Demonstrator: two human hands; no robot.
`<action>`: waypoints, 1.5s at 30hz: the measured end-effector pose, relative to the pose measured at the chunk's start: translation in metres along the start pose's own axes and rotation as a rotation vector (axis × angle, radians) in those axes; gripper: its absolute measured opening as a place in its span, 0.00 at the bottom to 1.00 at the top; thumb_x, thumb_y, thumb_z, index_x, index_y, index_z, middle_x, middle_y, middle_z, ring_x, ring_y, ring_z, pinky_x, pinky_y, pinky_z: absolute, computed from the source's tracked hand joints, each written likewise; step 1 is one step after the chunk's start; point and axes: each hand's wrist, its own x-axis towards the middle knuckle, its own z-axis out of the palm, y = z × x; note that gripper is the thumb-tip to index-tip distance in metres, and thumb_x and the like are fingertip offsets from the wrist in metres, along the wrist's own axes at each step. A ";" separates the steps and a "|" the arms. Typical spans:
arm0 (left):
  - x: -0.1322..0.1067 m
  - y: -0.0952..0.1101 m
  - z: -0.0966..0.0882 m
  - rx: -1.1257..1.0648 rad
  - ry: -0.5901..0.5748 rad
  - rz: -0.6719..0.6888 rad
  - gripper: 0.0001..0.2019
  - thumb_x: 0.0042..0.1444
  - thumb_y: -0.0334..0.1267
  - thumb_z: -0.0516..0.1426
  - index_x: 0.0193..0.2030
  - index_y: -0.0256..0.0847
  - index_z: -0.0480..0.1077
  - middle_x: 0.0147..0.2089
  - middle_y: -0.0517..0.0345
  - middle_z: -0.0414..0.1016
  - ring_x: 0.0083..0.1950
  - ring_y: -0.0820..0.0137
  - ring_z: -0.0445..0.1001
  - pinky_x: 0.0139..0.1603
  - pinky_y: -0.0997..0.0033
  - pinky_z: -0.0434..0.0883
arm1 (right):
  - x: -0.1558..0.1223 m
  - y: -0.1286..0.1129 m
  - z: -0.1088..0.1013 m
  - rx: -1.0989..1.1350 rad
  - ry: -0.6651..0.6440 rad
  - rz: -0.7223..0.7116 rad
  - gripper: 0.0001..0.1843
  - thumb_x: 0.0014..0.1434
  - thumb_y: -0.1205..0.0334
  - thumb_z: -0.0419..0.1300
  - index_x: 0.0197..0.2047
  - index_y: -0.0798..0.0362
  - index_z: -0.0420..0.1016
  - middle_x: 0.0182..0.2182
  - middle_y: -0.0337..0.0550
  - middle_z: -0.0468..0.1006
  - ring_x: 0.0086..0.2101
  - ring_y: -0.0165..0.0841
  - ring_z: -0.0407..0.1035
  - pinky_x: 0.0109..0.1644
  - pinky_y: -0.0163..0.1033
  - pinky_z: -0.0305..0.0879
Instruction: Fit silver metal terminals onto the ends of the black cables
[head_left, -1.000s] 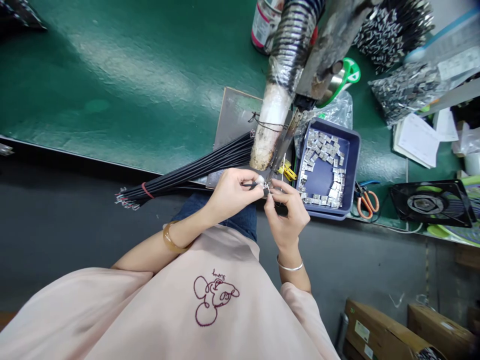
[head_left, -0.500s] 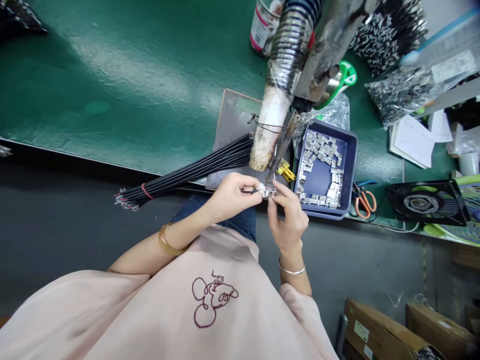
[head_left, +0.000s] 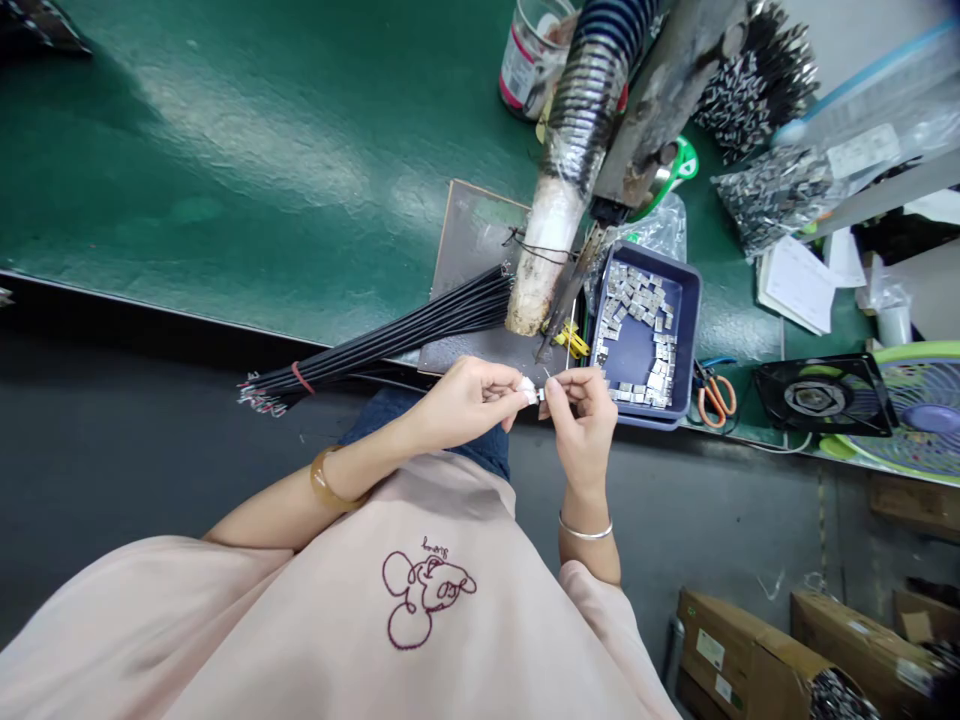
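Note:
My left hand [head_left: 480, 397] is closed in a pinch, with white wrapping [head_left: 528, 390] at its fingertips. A black cable showed in this pinch a moment ago; the fingers now mostly hide it. My right hand [head_left: 583, 410] pinches a small silver metal connector [head_left: 541, 396] right against the left fingertips. Just above both hands hangs a soldering iron [head_left: 568, 295], its tip apart from the connector. Beside it the white, stained nozzle of a ribbed hose [head_left: 534, 270] points down. A bundle of black cables [head_left: 390, 335], tied with a red band, lies to the left.
A blue tray [head_left: 694, 330] of metal connectors stands right of my hands, near a yellow tool [head_left: 574, 340]. Farther right are orange-handled pliers [head_left: 716, 400] and a black fan [head_left: 825, 398]. A grey board [head_left: 480, 225] lies under the nozzle. A jar [head_left: 525, 60] stands behind.
The connector has come away from the iron's tip, which touched or nearly touched it before. My right fingers have turned and closed in more. The view has shifted slightly.

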 end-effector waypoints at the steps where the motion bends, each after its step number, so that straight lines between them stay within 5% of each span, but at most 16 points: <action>1: 0.001 -0.001 0.000 -0.033 0.000 -0.022 0.14 0.58 0.36 0.56 0.22 0.34 0.69 0.19 0.62 0.67 0.22 0.78 0.61 0.25 0.77 0.58 | 0.000 0.001 0.001 -0.069 0.039 -0.057 0.06 0.64 0.60 0.60 0.36 0.51 0.69 0.25 0.31 0.72 0.23 0.24 0.69 0.29 0.30 0.68; 7: 0.006 -0.011 0.002 -0.186 0.034 -0.067 0.05 0.52 0.33 0.59 0.32 0.33 0.73 0.18 0.68 0.60 0.20 0.80 0.56 0.23 0.78 0.56 | -0.002 0.002 0.003 -0.369 0.141 -0.346 0.03 0.64 0.64 0.60 0.37 0.51 0.73 0.28 0.35 0.78 0.27 0.26 0.73 0.34 0.31 0.71; 16: 0.009 -0.009 0.000 -0.246 0.037 -0.069 0.08 0.48 0.29 0.56 0.35 0.32 0.75 0.23 0.59 0.75 0.24 0.77 0.70 0.31 0.79 0.67 | -0.011 0.012 -0.006 -0.308 0.334 -0.309 0.04 0.64 0.64 0.60 0.43 0.49 0.74 0.26 0.32 0.77 0.19 0.23 0.68 0.25 0.30 0.64; 21: 0.009 -0.016 0.000 -0.236 -0.022 -0.085 0.11 0.47 0.29 0.55 0.37 0.33 0.75 0.23 0.61 0.74 0.25 0.76 0.71 0.31 0.78 0.68 | -0.008 0.007 -0.007 -0.460 -0.060 -0.475 0.05 0.64 0.65 0.61 0.43 0.50 0.78 0.28 0.37 0.82 0.24 0.25 0.71 0.32 0.32 0.67; 23: 0.009 -0.017 -0.001 -0.229 -0.051 -0.098 0.10 0.47 0.29 0.55 0.36 0.33 0.76 0.22 0.61 0.74 0.24 0.76 0.70 0.30 0.77 0.67 | -0.007 0.008 -0.004 -0.417 -0.115 -0.427 0.05 0.65 0.64 0.59 0.40 0.52 0.77 0.27 0.37 0.80 0.23 0.24 0.69 0.31 0.31 0.65; 27: 0.009 -0.018 -0.002 -0.262 -0.065 -0.111 0.12 0.47 0.29 0.56 0.38 0.32 0.76 0.22 0.61 0.74 0.23 0.76 0.71 0.31 0.77 0.68 | -0.009 0.012 -0.004 -0.184 0.004 -0.127 0.09 0.66 0.58 0.57 0.36 0.51 0.74 0.19 0.29 0.66 0.17 0.22 0.56 0.21 0.30 0.53; 29: 0.009 -0.018 -0.002 -0.283 -0.038 -0.105 0.13 0.47 0.30 0.56 0.40 0.32 0.77 0.22 0.61 0.75 0.24 0.76 0.71 0.32 0.77 0.69 | -0.010 0.013 -0.006 -0.148 0.054 -0.088 0.10 0.66 0.57 0.57 0.37 0.51 0.74 0.19 0.29 0.65 0.17 0.22 0.55 0.20 0.30 0.52; 38: 0.007 -0.016 0.000 -0.225 -0.010 -0.082 0.08 0.50 0.29 0.56 0.36 0.33 0.75 0.24 0.60 0.73 0.26 0.76 0.70 0.30 0.78 0.67 | -0.008 0.004 0.003 -0.528 0.085 -0.520 0.01 0.62 0.66 0.62 0.39 0.51 0.74 0.19 0.30 0.70 0.19 0.23 0.63 0.29 0.31 0.60; 41: 0.007 -0.014 0.001 -0.175 0.021 -0.072 0.06 0.53 0.32 0.57 0.34 0.32 0.74 0.24 0.61 0.70 0.25 0.77 0.67 0.29 0.78 0.65 | -0.008 0.007 0.006 -0.524 0.115 -0.468 0.02 0.63 0.68 0.61 0.38 0.52 0.73 0.22 0.32 0.73 0.20 0.23 0.64 0.29 0.31 0.59; 45: 0.006 -0.014 0.003 -0.102 0.054 0.002 0.09 0.57 0.37 0.59 0.33 0.33 0.75 0.23 0.63 0.65 0.25 0.78 0.61 0.27 0.78 0.60 | -0.009 0.007 0.005 -0.187 -0.025 -0.130 0.05 0.66 0.62 0.57 0.37 0.52 0.69 0.21 0.29 0.68 0.18 0.22 0.59 0.23 0.30 0.54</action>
